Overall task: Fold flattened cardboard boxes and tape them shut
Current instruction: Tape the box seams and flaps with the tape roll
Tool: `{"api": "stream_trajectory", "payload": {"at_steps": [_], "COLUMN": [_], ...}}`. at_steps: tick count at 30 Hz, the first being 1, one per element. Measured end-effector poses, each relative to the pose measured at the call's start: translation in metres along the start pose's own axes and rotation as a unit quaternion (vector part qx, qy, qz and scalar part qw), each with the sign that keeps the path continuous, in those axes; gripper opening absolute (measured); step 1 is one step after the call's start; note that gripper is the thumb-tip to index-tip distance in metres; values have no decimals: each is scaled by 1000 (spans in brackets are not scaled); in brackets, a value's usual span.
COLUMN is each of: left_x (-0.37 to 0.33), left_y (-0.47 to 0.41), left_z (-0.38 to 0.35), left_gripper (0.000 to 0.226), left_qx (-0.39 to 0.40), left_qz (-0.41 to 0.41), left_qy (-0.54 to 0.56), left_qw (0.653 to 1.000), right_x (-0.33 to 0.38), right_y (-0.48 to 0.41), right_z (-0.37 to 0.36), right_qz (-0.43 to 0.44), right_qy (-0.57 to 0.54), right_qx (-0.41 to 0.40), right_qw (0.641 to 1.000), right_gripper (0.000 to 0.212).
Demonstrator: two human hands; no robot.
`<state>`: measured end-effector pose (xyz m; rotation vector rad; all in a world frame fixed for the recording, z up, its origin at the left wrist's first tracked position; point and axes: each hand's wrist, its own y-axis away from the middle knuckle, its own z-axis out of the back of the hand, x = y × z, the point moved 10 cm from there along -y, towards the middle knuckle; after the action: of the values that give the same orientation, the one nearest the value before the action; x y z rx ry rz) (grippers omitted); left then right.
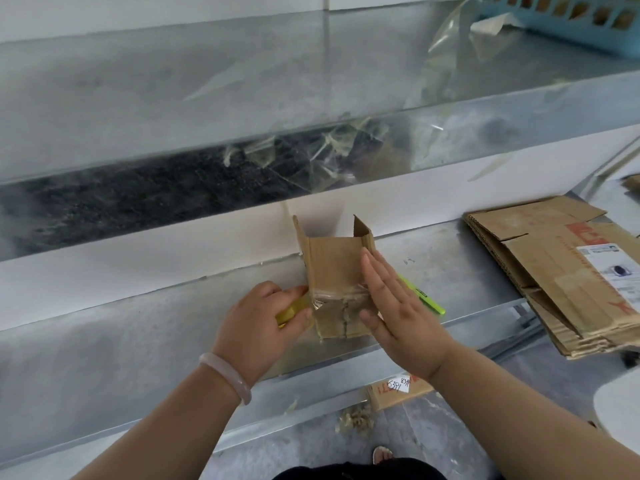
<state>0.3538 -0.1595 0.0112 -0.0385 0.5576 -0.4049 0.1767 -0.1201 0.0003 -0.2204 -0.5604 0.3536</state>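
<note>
Left grip (pixel 263 320): fingers curled round yellow tape roll (pixel 290 310), held at the box's left edge. Box (pixel 332 265) stands on the counter (pixel 138 323) between both grips, far flaps up and open. A clear strip (pixel 341 294) crosses the near seam. Right grip (pixel 398 306): fingers straight, palm flat on the box's right side, clamped on nothing. Green tool (pixel 429 303) lies just behind it, flat stack (pixel 561 278) further right.

Risks (judgement): the strip looks wrinkled at its left end, so pulling the roll at an angle could crease it or lift it off the seam. If the right palm eases, the light box may slide and the seam gape.
</note>
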Motion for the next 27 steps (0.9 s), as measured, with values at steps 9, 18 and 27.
{"api": "stream_trajectory", "payload": {"at_steps": [9, 18, 27], "left_x": [-7, -6, -14], "left_y": [-1, 0, 1], "left_z": [1, -1, 0], "left_gripper": [40, 52, 35], "left_qx": [4, 5, 9], "left_qz": [-4, 7, 12], "left_qy": [-26, -6, -18], "left_qw": [1000, 1000, 1000], "right_x": [-13, -33, -33], "right_y": [7, 21, 4], "right_z": [-12, -28, -27], "right_qz": [-175, -400, -425], "right_qy": [-258, -398, -371], "right_qx": [24, 21, 4], "right_qw": [950, 825, 826], "right_gripper": [76, 75, 51]}}
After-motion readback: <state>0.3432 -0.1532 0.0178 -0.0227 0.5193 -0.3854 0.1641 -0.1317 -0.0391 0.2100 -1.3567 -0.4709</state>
